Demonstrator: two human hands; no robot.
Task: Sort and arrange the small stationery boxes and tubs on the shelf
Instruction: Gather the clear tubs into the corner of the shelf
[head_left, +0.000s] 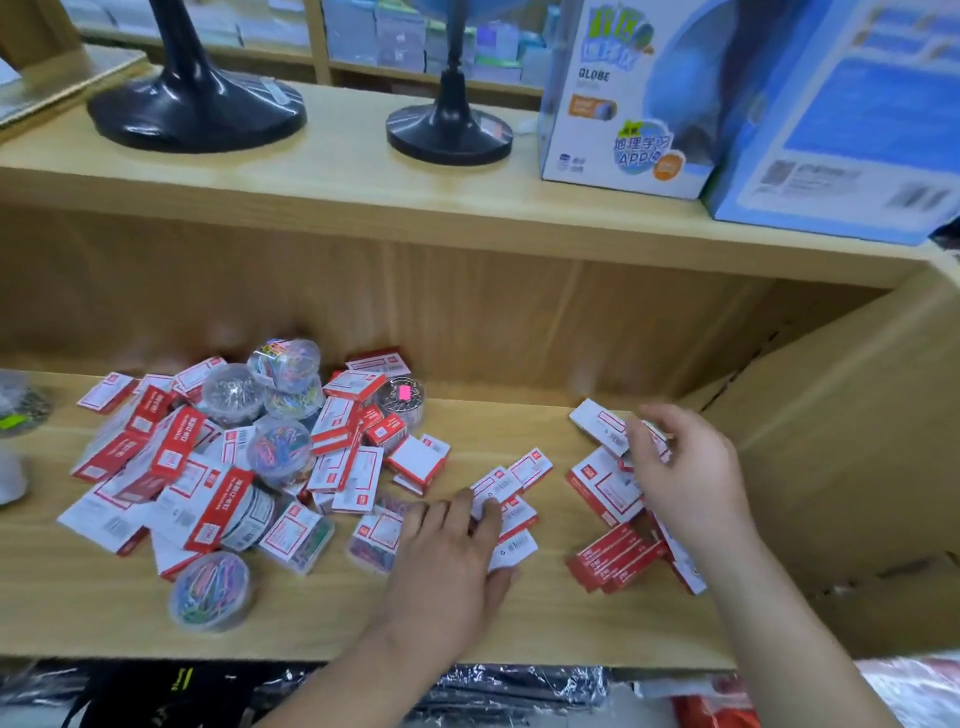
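Head view: dozens of red-and-white boxes (171, 457), at least six clear tubs (234, 389). Left fingers (460, 512) lie flat on boxes; right fingers (636, 447) pinch one.

I am seeing the heap of boxes and tubs (234, 467) filling the left half of the lower shelf (311, 618). The cardboard carton (841, 441) is closing the right end, and the upper board (363, 208) is limiting the height. Bare wood is lying open along the front edge and at the back in the middle. A narrow bare lane is running between the middle boxes (519, 512), under the left hand (447, 566), and the right boxes (613, 561), under the right hand (685, 478).
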